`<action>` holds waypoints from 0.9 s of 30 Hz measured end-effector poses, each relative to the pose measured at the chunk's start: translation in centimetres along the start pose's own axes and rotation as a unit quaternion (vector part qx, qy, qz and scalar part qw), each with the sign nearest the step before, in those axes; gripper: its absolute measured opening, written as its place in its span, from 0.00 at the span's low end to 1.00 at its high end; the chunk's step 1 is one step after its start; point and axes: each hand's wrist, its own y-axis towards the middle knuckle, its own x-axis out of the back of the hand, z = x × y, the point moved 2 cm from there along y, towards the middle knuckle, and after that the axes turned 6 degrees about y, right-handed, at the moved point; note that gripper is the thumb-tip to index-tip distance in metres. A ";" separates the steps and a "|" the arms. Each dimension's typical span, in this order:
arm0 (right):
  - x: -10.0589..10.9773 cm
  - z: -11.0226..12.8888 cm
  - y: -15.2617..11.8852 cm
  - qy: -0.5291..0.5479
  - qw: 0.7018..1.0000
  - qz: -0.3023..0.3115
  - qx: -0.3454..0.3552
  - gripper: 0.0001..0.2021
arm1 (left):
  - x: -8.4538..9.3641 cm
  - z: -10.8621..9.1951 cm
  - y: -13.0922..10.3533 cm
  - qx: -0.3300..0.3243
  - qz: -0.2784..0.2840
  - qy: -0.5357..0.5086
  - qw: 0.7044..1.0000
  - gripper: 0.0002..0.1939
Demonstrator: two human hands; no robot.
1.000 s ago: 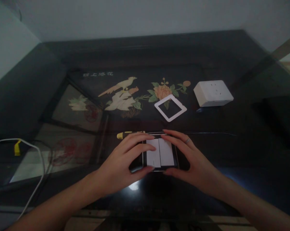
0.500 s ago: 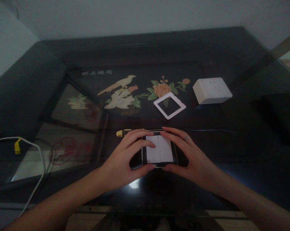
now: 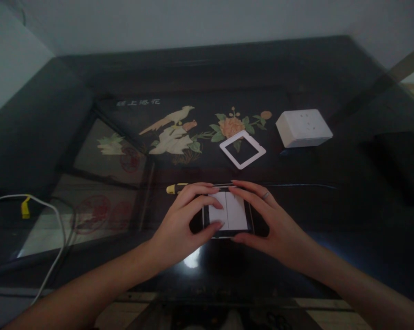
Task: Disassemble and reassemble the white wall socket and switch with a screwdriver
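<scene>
Between my hands lies a double-rocker wall switch with two white panels and a dark surround. My left hand grips its left side, with the index finger and thumb on the left white panel. Around the right side, my right hand keeps its fingers on the far edge and the thumb at the near edge. Just beyond the switch is a screwdriver with a yellow and black handle, partly hidden by my left fingers. A white square cover frame rests flat farther back.
At the back right stands a white box with socket holes. A white cable with a yellow tag runs along the left. The glossy dark table bears a bird and flower picture and reaches the wall.
My left thumb has moved from the switch's near edge up onto its left white panel. My right hand stays nearly in the same place.
</scene>
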 end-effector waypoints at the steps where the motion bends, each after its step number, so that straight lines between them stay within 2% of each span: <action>1: 0.0 0.0 0.0 0.001 1.000 0.000 0.000 0.36 | 0.0 0.0 0.0 0.000 -0.002 0.000 1.000 0.10; 21: 0.0 0.2 0.2 0.006 1.000 0.007 -0.004 0.35 | -0.1 -0.3 0.3 0.005 0.006 0.015 1.000 0.09; 27: -0.1 0.2 0.2 0.001 1.000 0.002 0.001 0.34 | -0.4 -0.1 0.1 -0.017 -0.005 0.032 0.999 0.09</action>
